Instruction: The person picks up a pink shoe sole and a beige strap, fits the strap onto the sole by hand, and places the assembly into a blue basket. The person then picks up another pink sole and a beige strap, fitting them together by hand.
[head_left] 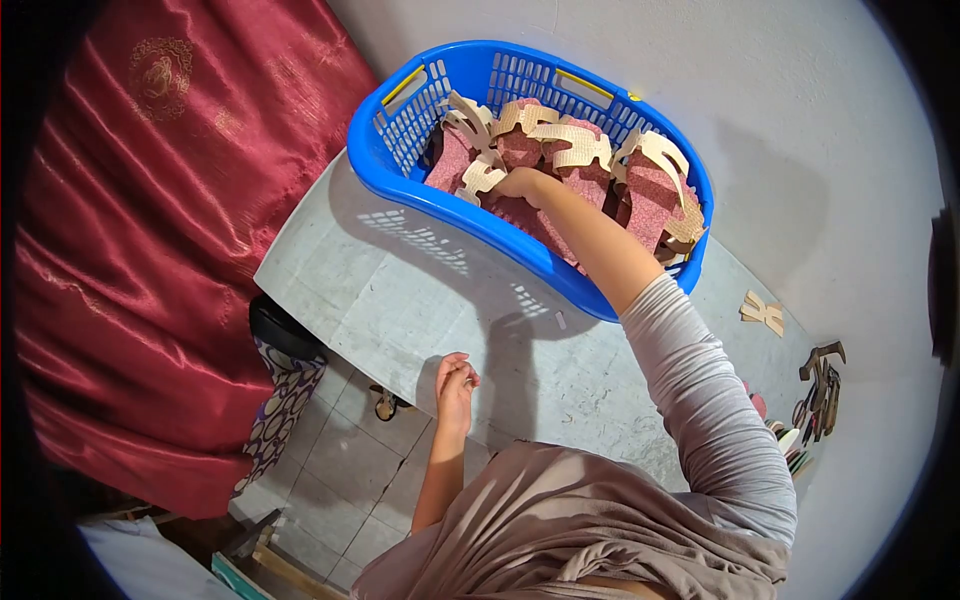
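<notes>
A blue plastic basket point(450, 205) stands on the grey table. Inside it lie several pink sandals point(655, 200) with cream straps point(583, 148). My right hand point(522, 187) reaches down into the basket at its near left part, among the sandals, beside a cream strap; its fingers are hidden there, so what it touches cannot be made out. Over the table's near edge, apart from the basket, my left hand point(456, 392) is raised with its fingers loosely curled and parted, holding nothing.
The grey table point(400, 300) meets a white wall. On its right lie cream strap pieces point(762, 312), and a hammer point(822, 358) with other tools is farther right. A red curtain point(150, 260) hangs at the left. Floor tiles point(345, 455) show below.
</notes>
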